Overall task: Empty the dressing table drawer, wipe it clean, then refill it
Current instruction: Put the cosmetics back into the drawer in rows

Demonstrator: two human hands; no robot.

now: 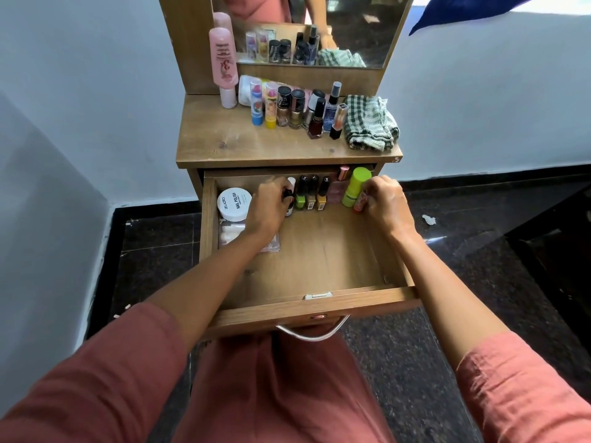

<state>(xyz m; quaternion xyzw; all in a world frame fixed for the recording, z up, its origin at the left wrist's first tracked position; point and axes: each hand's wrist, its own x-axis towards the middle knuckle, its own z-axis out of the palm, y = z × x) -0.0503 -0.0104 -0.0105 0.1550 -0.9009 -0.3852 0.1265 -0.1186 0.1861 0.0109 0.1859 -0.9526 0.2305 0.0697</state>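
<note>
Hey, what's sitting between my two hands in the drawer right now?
In the head view, between the left hand and right hand stand three nail polish bottles, a pink item and a lime green tube.

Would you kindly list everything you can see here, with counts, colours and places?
tabletop: one, wooden, below the mirror
mirror: one, wood-framed, at the back
drawer: one, wooden, pulled open under the tabletop
jar: one, white, drawer's rear left
packet: one, clear, drawer's left side, under the left forearm
polish bottles: three, green, brown, yellow, drawer's rear row
green tube: one, lime, drawer's rear right
tall bottle: one, pink, tabletop's rear left
cosmetics: several, mixed colours, row across the tabletop
cloth: one, green-and-white checked, tabletop's right
left hand: grips a small bottle beside the polish bottles
right hand: pinches a small red tube beside the green tube
</note>
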